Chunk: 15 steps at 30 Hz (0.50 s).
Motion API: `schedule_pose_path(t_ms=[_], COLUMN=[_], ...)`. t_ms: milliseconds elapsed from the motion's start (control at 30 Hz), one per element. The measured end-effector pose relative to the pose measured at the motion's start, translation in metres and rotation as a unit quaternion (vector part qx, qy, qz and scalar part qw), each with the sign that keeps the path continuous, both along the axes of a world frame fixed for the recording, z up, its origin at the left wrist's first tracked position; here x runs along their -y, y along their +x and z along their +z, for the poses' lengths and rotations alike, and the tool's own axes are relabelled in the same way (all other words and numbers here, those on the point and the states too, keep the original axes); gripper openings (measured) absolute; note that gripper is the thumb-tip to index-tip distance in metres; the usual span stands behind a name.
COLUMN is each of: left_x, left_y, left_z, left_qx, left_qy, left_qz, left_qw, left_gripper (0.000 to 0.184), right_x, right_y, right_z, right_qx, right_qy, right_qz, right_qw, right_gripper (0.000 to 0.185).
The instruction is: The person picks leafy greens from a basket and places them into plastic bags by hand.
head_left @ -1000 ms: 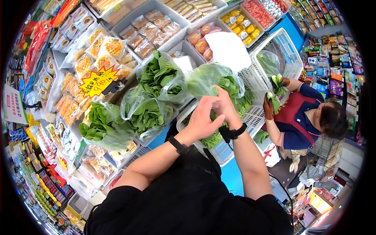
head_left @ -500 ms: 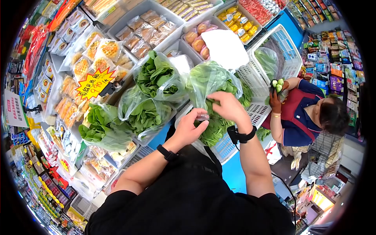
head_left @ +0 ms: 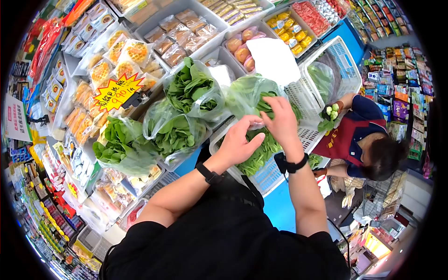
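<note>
My left hand (head_left: 239, 143) is at the near end of a clear bag of leafy greens (head_left: 249, 93), its fingertips on the gathered plastic; what they pinch is too small to make out. My right hand (head_left: 281, 122) reaches over the same bag with fingers spread and bent, near the bag's edge. Loose greens (head_left: 259, 156) lie beneath both hands in a white basket (head_left: 272, 176). Left of the hands stand three more bagged bunches: an upper one (head_left: 189, 91), a middle one (head_left: 173, 135) and a left one (head_left: 121, 142).
Trays of packaged bread (head_left: 175, 53) and yellow-wrapped items (head_left: 290, 31) lie beyond the greens. A white sheet (head_left: 273, 60) rests beside a white crate (head_left: 347, 56). A co-worker (head_left: 359, 135) at the right holds greens (head_left: 330, 114). A yellow price sign (head_left: 117, 92) stands at the left.
My hands came apart from their earlier clasp, and both have since shifted slightly, the right one lifting with fingers spread. The co-worker has leaned lower, with one arm dropped.
</note>
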<state>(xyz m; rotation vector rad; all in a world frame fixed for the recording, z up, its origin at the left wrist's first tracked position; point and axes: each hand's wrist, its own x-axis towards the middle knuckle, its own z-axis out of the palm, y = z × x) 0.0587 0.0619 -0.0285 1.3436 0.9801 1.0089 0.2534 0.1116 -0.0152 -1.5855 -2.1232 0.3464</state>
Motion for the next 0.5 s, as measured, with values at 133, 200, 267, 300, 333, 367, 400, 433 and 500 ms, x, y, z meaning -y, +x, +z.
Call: schedule_pose_path(t_ms=[133, 200, 267, 300, 333, 367, 400, 433, 500], left_x=[-0.002, -0.006, -0.013, -0.017, -0.024, -0.029, -0.033, -0.037, -0.046], left_y=[0.021, 0.022, 0.022, 0.019, 0.012, 0.005, 0.0, -0.002, 0.0], left_z=[-0.002, 0.001, -0.011, -0.027, -0.034, -0.042, -0.038, -0.033, -0.031], left_qx=[0.013, -0.003, -0.009, 0.022, 0.077, 0.13, 0.161, 0.192, 0.205], left_qy=[0.026, -0.01, -0.062, -0.107, -0.112, -0.119, -0.124, -0.127, -0.113], left_qz=[-0.017, 0.01, 0.087, 0.116, 0.119, 0.122, 0.12, 0.116, 0.1], left_qw=[0.999, 1.0, 0.994, 0.987, 0.983, 0.977, 0.972, 0.966, 0.967], left_gripper=[0.037, 0.037, 0.039, 0.043, 0.043, 0.043, 0.043, 0.043, 0.04], right_x=[-0.035, -0.045, -0.057, -0.06, -0.062, -0.06, -0.055, -0.055, -0.06], right_y=[0.003, 0.007, 0.023, 0.039, 0.054, 0.069, 0.082, 0.084, 0.087], right_z=[-0.015, -0.002, 0.003, 0.0, -0.004, -0.01, -0.025, -0.027, -0.034], right_qx=[0.19, 0.191, 0.217, 0.222, 0.203, 0.181, 0.092, 0.094, 0.097], right_qy=[0.033, 0.04, 0.053, 0.053, -0.039, -0.13, -0.13, -0.128, -0.282], right_qz=[0.05, 0.028, -0.032, -0.036, -0.082, -0.128, -0.108, -0.113, -0.138], right_qw=[0.98, 0.98, 0.974, 0.973, 0.975, 0.966, 0.981, 0.981, 0.944], right_gripper=[0.048, 0.052, 0.059, 0.059, 0.06, 0.061, 0.047, 0.047, 0.04])
